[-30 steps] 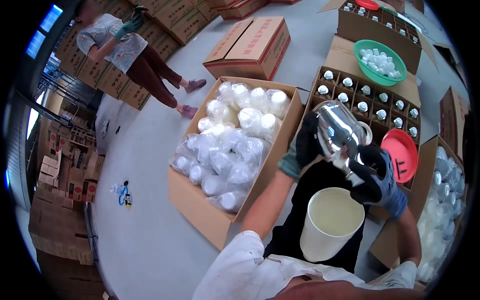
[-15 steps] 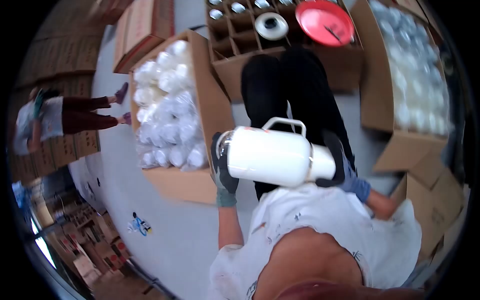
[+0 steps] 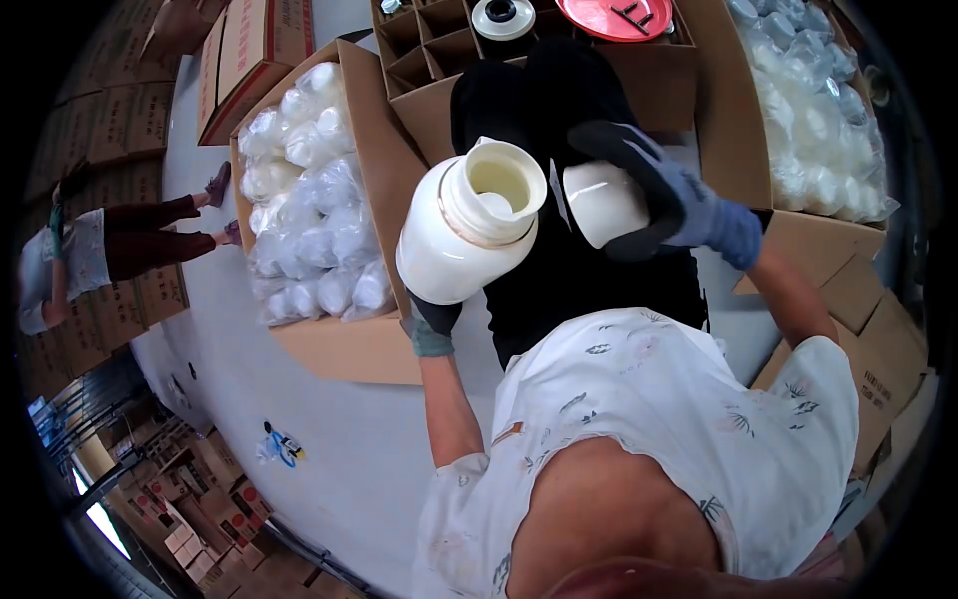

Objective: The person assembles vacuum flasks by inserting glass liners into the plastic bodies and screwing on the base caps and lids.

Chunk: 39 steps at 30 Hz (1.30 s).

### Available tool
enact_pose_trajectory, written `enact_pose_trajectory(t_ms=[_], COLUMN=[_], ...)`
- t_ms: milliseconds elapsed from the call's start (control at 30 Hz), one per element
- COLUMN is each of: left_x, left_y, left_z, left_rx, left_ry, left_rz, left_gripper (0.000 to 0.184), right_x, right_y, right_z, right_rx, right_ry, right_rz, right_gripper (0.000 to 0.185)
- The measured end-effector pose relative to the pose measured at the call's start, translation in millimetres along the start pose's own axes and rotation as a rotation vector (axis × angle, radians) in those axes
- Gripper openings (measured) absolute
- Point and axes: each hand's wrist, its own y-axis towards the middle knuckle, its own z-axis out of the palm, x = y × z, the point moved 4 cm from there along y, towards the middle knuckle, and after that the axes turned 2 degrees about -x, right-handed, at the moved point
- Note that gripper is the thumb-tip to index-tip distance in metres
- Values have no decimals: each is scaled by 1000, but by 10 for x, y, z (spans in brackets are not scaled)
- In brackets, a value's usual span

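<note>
My left hand, in a dark-palmed work glove, grips a white vacuum jug from below. The jug tilts with its open mouth toward me, and a pale round piece shows inside the neck. Most of my left fingers are hidden behind the body. To the right, my gloved right hand is closed around a white cup lid, held apart from the jug over my lap. A thin pale strip stands at the lid's left edge.
A divided carton ahead holds a red dish and a round white lidded piece. Cartons of plastic-wrapped white items stand left and right. Another person stands at far left near stacked boxes.
The cup lid has come off the jug and moved right in my right hand. The jug has turned from lying sideways to mouth toward me. The view has shifted slightly.
</note>
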Motion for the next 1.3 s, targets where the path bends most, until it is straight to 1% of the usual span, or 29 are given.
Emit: enact_pose_trajectory(t_ms=[67,100,133,200,267,367,467,500,600,633,767,867,900,1000,1033,1067,1100,1133,1167,1200,1233,1300], left_x=[163,297,424,559,643,643,536,488,391,420,539,677,726,871,918,957,1085,1254,1378,1418,1418,1245], left_y=[3,16,44,128,231,287,299,280,203,185,191,301,329,416,422,430,444,461,481,460,436,446], left_z=[-24,-79,-154,-238,-276,-148,50,98,189,212,173,129,100,44,-2,-30,-35,-35,-78,-62,-40,14], left_rx=[106,157,205,224,180,92,-8,-39,-109,-95,-36,13,26,48,47,49,66,185,315,316,260,193], left_ry=[61,97,135,203,261,307,308,299,287,289,340,405,436,529,524,510,369,492,618,626,579,515], left_rz=[3,8,14,53,103,171,231,241,272,265,280,311,325,384,379,370,305,215,122,125,176,257], left_gripper=[74,72,70,72,73,75,77,77,79,79,79,78,78,78,77,77,83,82,80,80,80,79], right_x=[-38,-41,39,158,329,406,280,277,183,196,261,196,171,15,-355,-355,-287,-240,-281,-343,-404,-435], right_y=[189,373,616,976,1151,1259,1319,1337,1405,1411,1429,1402,1365,977,601,416,221,49,-72,-181,-278,-305], right_z=[160,230,285,343,309,279,190,159,248,272,367,470,508,647,780,789,842,909,1001,1084,1124,1066], right_rx=[-115,-134,-110,-34,-3,25,-176,-271,-396,-413,-357,-355,-279,-190,-77,41,188,336,534,728,918,890], right_ry=[101,228,516,477,457,462,333,318,273,296,358,469,402,434,121,10,-98,-198,-350,-506,-667,-596], right_rz=[-52,2,56,-197,-365,-370,-239,-222,-175,-148,-273,-252,-219,-57,-74,7,13,20,56,85,111,132], right_gripper=[101,103,100,81,79,78,76,67,66,65,63,62,76,94,108,106,103,101,98,95,93,90])
